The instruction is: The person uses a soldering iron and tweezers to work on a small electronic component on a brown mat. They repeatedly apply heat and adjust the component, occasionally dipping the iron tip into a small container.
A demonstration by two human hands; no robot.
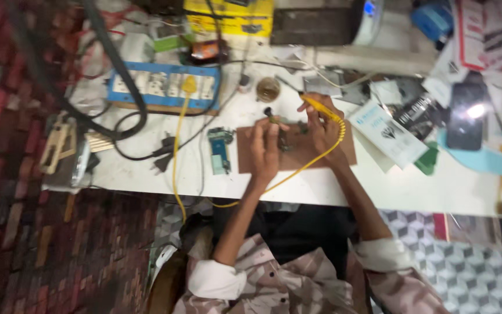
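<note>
Small dark component [271, 116] was pinched at its lower part by the left hand [264, 145], fingers closed narrowly around it, over the far-left portion of the brown work mat [344, 152] on the white bench [402, 189]. The part was blurred; its kind could not be told. Its long axis ran roughly upright in view, top end pointing away from the person toward the small round tin [268, 89].

Right hand [322, 125] was wrapped in a pen-like hold around the yellow soldering iron [321, 107]. The iron's long axis ran from lower right to upper left, tip end aimed toward the component. Tip lay just right of and near the held part; contact could not be told from the blur. The yellow cable [297, 170] ran back from the handle under the wrist and off the near edge of the bench.

Key relation: component lay left of the iron tip, so the right hand was the nearer working hand and the left only steadied.

A small teal circuit board [220, 150] lay just left of the mat, apart from both hands. A blue power strip [164, 87] sat further back left.
</note>
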